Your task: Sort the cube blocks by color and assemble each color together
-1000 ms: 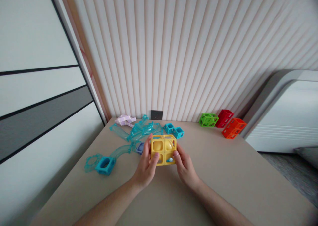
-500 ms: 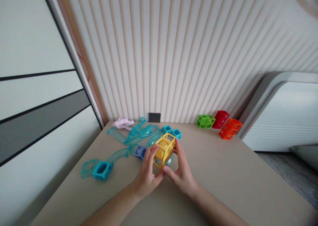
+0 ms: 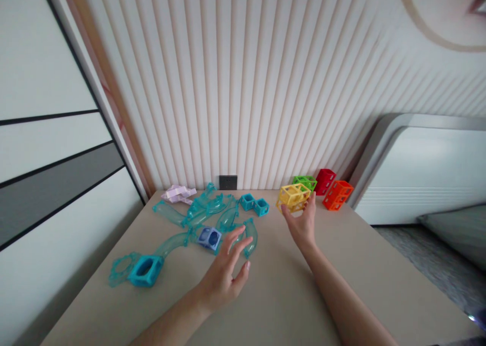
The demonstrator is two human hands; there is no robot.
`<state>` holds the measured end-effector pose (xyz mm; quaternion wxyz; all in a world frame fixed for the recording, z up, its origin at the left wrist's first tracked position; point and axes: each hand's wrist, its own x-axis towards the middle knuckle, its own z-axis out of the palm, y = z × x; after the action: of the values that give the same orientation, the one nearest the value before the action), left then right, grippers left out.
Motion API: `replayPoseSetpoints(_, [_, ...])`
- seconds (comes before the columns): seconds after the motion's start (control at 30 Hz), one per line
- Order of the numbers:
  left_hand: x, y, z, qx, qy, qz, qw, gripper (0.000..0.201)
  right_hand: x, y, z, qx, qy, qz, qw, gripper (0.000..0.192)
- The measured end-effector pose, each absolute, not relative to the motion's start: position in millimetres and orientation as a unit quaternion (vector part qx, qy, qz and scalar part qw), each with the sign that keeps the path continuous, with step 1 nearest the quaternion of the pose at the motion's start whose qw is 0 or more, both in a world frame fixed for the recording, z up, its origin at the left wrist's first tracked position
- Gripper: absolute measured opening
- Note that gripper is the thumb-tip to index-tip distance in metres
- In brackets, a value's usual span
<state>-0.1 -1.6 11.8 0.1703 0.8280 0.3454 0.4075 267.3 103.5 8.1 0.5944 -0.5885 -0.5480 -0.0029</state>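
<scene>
My right hand (image 3: 302,222) grips a yellow open-frame block (image 3: 294,196) between thumb and fingers, in front of a green frame block (image 3: 306,182) that it partly hides. My left hand (image 3: 226,272) holds nothing; its fingers are apart over the middle of the table. Beyond those fingers lie a blue-violet cube block (image 3: 209,238) and a curved clear teal tube (image 3: 250,237), partly covered by the hand.
A red block (image 3: 325,182) and an orange block (image 3: 337,195) stand at the back right. Several clear teal tubes (image 3: 205,210), two small teal cubes (image 3: 260,207) and lilac pieces (image 3: 177,194) lie at the back. A larger blue cube (image 3: 146,271) sits front left. Behind is a ribbed wall (image 3: 243,92).
My left hand has let go of the yellow block. My right hand has carried it to the right and back, near the green block. The view has turned slightly right.
</scene>
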Motion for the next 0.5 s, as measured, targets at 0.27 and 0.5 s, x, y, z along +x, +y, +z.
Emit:
replayPoseSetpoints(0.27, [2.3,-3.9,11.3,0.849,0.341,0.369,0.16,0.051,342.4,144.3,-15.1,-0.714,-0.44,0.006,0.545,0.119])
replayPoseSetpoints(0.5, [0.8,-3.3,10.9,0.852,0.339,0.365,0.158,0.054,352.0,156.9,-27.6,-0.729,-0.441,0.017,0.524,0.117])
